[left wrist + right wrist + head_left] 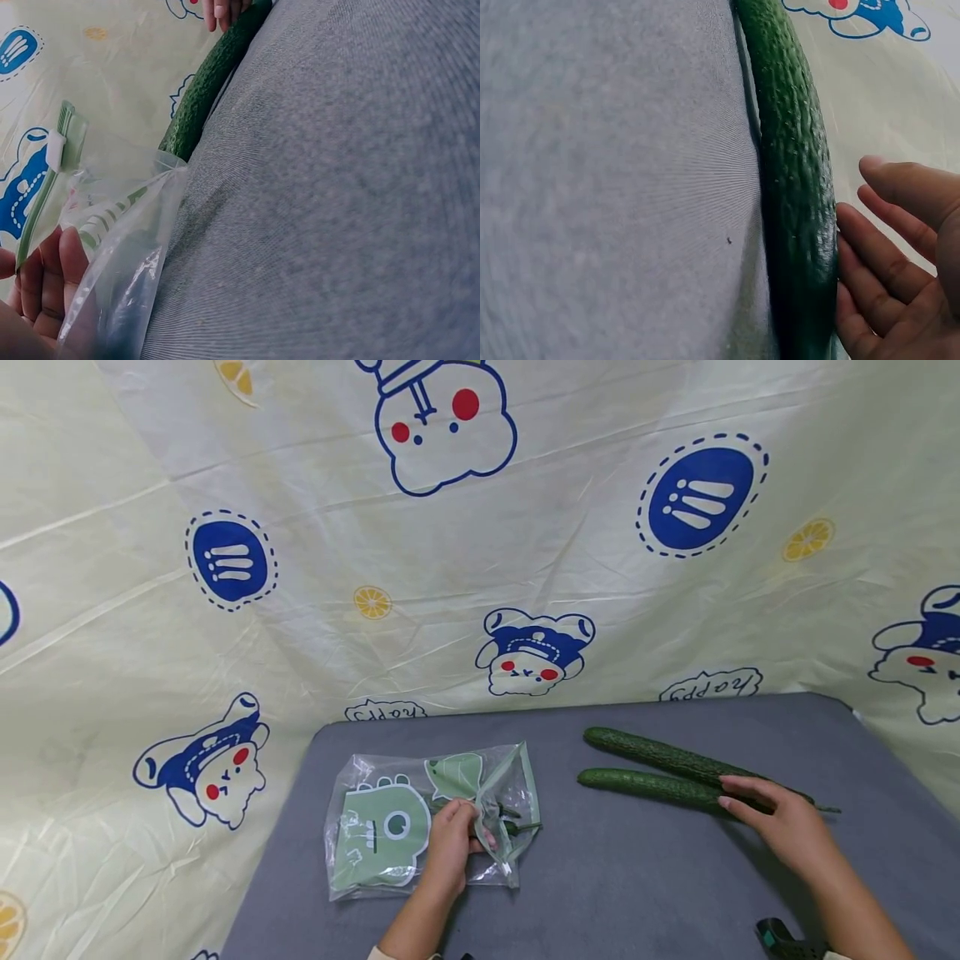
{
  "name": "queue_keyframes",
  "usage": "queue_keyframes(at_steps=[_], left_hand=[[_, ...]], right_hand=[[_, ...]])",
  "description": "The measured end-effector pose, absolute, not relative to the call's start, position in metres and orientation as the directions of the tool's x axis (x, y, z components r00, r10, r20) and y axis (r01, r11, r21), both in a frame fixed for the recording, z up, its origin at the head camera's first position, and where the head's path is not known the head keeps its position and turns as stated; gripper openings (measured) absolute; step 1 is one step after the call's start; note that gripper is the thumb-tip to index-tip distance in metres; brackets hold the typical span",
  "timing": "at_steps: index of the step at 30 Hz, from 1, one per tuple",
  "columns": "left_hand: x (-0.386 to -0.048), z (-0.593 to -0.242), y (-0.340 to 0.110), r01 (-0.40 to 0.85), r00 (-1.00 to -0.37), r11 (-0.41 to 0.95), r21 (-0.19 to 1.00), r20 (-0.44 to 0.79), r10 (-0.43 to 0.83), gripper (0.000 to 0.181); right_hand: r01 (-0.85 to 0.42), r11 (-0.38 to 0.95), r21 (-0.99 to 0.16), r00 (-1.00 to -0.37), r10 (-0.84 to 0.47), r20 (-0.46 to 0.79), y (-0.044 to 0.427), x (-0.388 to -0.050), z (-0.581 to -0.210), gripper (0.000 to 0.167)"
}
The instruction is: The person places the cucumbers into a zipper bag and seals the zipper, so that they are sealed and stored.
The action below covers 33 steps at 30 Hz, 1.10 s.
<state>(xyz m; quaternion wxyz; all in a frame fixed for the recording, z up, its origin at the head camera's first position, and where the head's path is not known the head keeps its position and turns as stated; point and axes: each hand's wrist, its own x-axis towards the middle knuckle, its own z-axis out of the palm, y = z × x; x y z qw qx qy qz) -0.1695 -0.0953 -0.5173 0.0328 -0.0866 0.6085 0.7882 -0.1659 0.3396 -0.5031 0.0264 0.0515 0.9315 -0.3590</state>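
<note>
A clear zip bag (348, 860) with a green cartoon print lies on the left of the table, and thin dark green stems (522, 828) show at its mouth. My left hand (450, 843) pinches the bag near that mouth; the left wrist view has the fingers curled at its green edge strip (37, 210). Two long cucumbers lie side by side on the right: a rear cucumber (645, 748) and a front cucumber (637, 783). Over their right end is my right hand (783, 822). Its fingers are loosely extended, with fingertips against a cucumber's side (799, 202) in the right wrist view.
A grey cloth covers the table (600, 893). Behind it hangs a pale curtain (315, 652) with cartoon prints, close to the table's back edge. A black device (783, 939) is worn at the right wrist.
</note>
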Motion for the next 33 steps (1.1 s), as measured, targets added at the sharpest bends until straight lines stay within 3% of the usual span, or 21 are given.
queue_keyframes(at_steps=[14, 21, 33], left_hand=[[-0.171, -0.518, -0.094, -0.153, -0.985, -0.258, 0.954, -0.169, -0.042, 0.014], [-0.171, -0.520, -0.094, -0.154, -0.985, -0.244, 0.957, -0.168, -0.038, 0.015], [-0.170, -0.520, -0.094, -0.164, -0.981, -0.239, 0.957, -0.184, -0.061, 0.014]], right_hand=[[0.051, 0.841, -0.538, -0.999, 0.049, -0.018, 0.353, -0.161, -0.507, 0.062], [0.053, 0.837, -0.545, -0.998, 0.027, -0.057, 0.364, -0.157, -0.509, 0.069], [0.021, 0.840, -0.543, -0.995, -0.037, -0.094, 0.377, -0.149, -0.515, 0.065]])
